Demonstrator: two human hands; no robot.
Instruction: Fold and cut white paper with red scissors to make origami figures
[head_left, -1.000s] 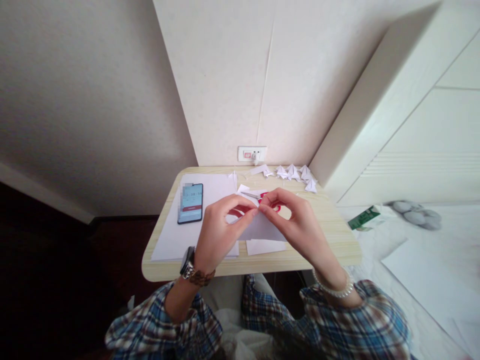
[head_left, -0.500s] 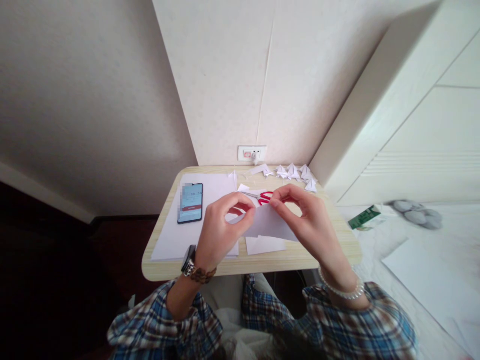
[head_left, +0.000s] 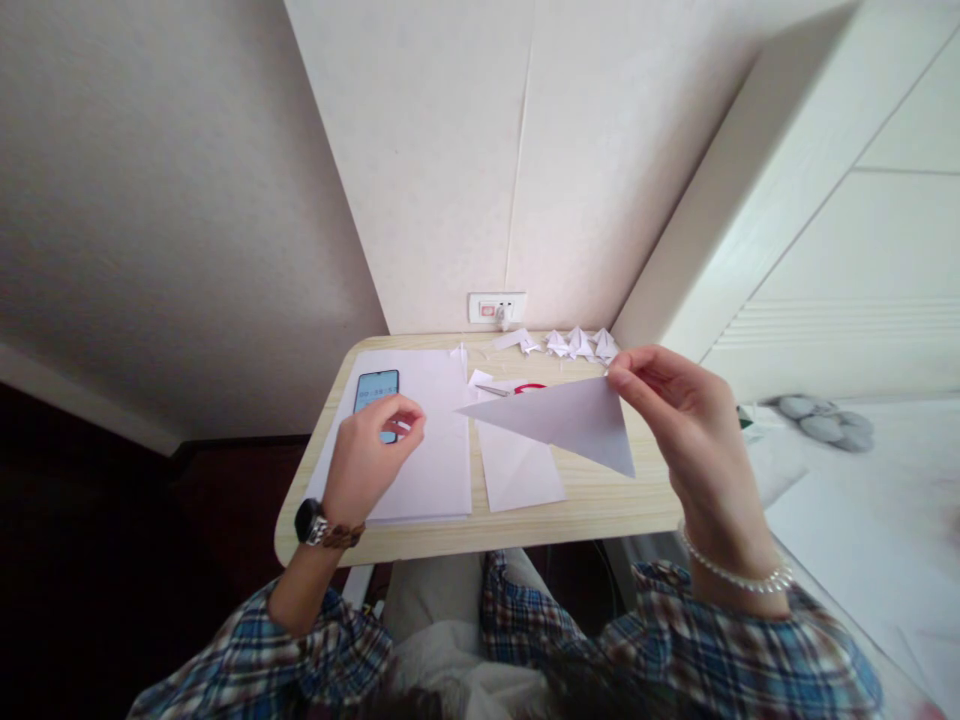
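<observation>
My right hand [head_left: 688, 430] pinches one corner of a folded white paper triangle [head_left: 570, 415] between thumb and fingertips. The triangle hangs above the table, its long point toward the left. My left hand [head_left: 367, 455] is apart from it, thumb and fingertips curled together with nothing visible in them. Below that hand, a phone [head_left: 376, 384] lies partly hidden on a stack of white paper [head_left: 435, 470]. Red-handled scissors [head_left: 529, 389] lie behind the triangle, which covers part of them. A flat white sheet [head_left: 517, 480] sits beneath it on the table.
Several small folded paper pieces [head_left: 578, 343] line the back right of the small wooden table [head_left: 420, 540]. A wall socket [head_left: 496, 307] with a plug is behind the table. To the right lie grey slippers [head_left: 825, 422] on a pale surface.
My left hand has let go of the paper and moved left, over the phone. My right hand has moved right with the paper, now seen as a triangle.
</observation>
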